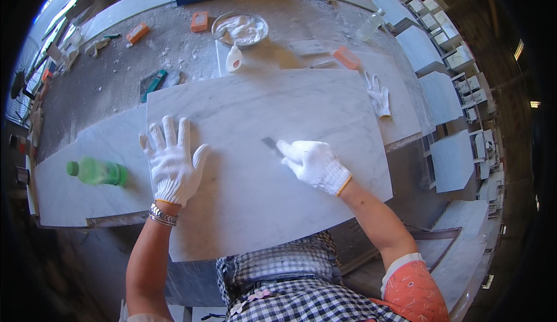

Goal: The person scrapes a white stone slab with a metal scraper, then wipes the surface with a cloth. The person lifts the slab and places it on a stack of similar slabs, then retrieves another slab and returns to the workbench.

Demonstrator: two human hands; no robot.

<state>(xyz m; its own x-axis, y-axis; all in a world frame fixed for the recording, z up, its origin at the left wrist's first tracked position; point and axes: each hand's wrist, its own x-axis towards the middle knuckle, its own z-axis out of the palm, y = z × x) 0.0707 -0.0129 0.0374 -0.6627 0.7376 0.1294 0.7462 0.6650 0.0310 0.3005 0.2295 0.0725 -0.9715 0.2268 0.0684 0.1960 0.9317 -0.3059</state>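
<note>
Here, line by line:

Left hand point(172, 162): in a white knit glove, fingers spread and released, pressed flat on the marble slab point(255, 148) left of the frame's centre; a metal bracelet point(162, 215) sits at its wrist.

Right hand point(313, 162): also in a white glove, clenched around a small scraper blade point(270, 143) whose dark metal edge pokes out toward the left and touches the slab just right of centre.

Marble slab: white with grey veins, lying flat on the bench point(104, 84) and filling the middle of the frame; its near edge reaches the person's checked apron point(290, 281) at the bottom.

Green bottle point(97, 172): lying on its side at the left of the frame, on a second pale slab point(75, 188) beside the big one, well apart from the left hand.

Metal dish point(240, 29): round, upper centre of the frame, holding white paste.

Small white squeeze bottle point(234, 58): upright, just below the dish, near the far edge of the marble slab.

Spare white glove point(379, 96): lying loose right of the slab's far corner.

Orange blocks point(199, 21): several scattered on the dusty bench along the top of the frame.

Clear plastic bottle point(370, 26): lying in the upper right.

Stacked stone tiles point(441, 96): piled along the right side of the frame, beyond the bench.
</note>
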